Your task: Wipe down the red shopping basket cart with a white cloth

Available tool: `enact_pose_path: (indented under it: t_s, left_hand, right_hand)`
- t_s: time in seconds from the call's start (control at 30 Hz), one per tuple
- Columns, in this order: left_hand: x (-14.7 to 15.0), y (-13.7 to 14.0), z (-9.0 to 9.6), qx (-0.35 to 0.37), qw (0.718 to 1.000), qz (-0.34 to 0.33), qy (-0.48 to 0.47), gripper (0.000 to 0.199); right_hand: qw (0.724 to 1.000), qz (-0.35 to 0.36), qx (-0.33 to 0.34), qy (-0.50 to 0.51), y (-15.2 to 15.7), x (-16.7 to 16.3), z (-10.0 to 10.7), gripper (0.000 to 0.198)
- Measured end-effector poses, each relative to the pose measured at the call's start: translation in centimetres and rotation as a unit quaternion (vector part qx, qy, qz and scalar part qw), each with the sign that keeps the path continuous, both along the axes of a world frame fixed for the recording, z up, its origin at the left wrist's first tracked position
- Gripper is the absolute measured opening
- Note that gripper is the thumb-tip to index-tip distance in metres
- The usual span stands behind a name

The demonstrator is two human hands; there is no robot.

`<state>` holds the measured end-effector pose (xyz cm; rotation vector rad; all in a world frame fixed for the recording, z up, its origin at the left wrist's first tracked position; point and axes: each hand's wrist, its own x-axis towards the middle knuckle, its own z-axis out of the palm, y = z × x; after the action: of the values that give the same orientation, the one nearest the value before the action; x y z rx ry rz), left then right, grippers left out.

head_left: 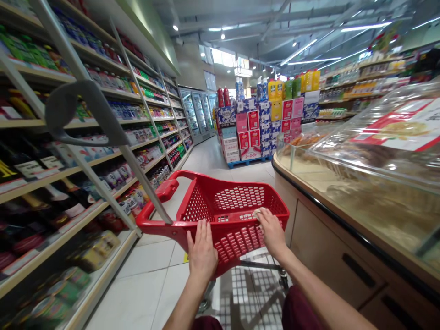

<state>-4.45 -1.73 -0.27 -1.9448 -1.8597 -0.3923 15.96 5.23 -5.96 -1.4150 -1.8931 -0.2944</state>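
A red plastic shopping cart (195,225) stands sideways in front of me, with no goods visible in its basket. My left hand (202,252) rests on its near side, fingers stretched out flat against the wall just below the rim. Over the near rim, toward the right end, reaches my right hand (271,229). Its bent fingers press a small whitish cloth or tissue (257,212) at the rim; most of that piece is hidden under them. A grey post with a loop-shaped grip (85,137) rises from the cart's left end.
Shelves of bottles and cans (106,181) line the left side. At right is a counter (330,243) with clear-lidded food trays (374,133). Stacked drink cartons (252,130) stand ahead on a blue pallet (245,162), with glass-door fridges (197,112) behind.
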Motion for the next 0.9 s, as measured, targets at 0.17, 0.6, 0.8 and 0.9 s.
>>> enact_pose_path:
  t_s: [0.17,0.6,0.8,0.9]
  left_hand:
    - [2.0,1.0,0.0,-0.038,0.999,-0.011,0.003,0.06]
    - [3.0,1.2,-1.5,-0.03,0.999,0.005,-0.014,0.063]
    - [3.4,1.2,-1.6,-0.048,0.998,0.02,-0.02,0.067]
    - [3.5,1.2,-1.5,-0.048,0.998,0.026,-0.023,0.067]
  right_hand:
    - [0.998,0.05,0.017,-0.034,-0.3,-0.4,0.1,0.048]
    - [1.0,-0.014,-0.015,-0.022,-0.2,5.7,-1.8,0.046]
    - [0.996,-0.077,-0.023,0.044,0.1,6.5,-2.1,0.049]
    - [1.0,0.01,0.005,0.027,-0.2,4.1,-1.9,0.053]
